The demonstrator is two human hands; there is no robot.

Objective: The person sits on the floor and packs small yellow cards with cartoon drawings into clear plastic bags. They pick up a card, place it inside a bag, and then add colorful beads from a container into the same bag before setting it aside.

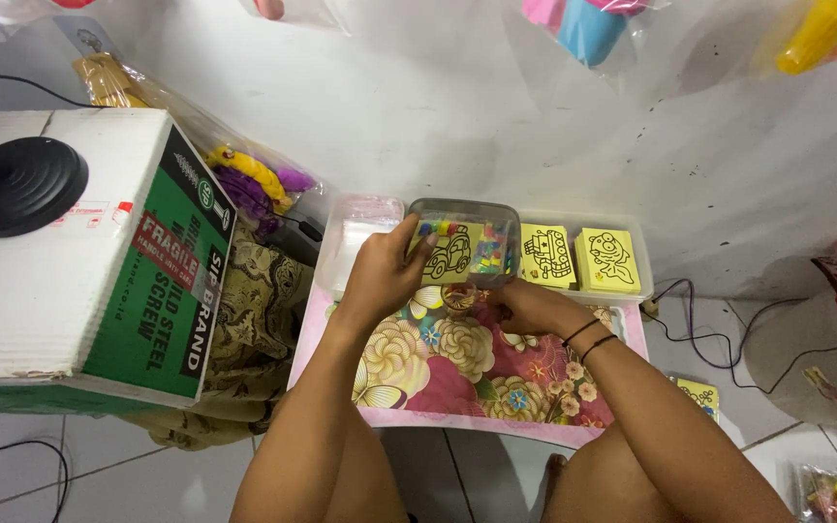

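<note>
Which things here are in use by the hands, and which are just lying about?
In use:
left hand on clear box
right hand at small cup
floral tray

Lying about:
cardboard box
black lamp base
yellow cards
cables

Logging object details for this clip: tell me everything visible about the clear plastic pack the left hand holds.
The clear plastic pack is a rectangular, see-through wrapper with rounded corners, held up and tilted over the flowered mat. Inside show a yellow card printed with a black car outline and a strip of small coloured pieces. The left hand has its grip on the pack's left edge; the right hand is at its lower edge, contact unclear. A tray of similar yellow cards lies behind.
</note>
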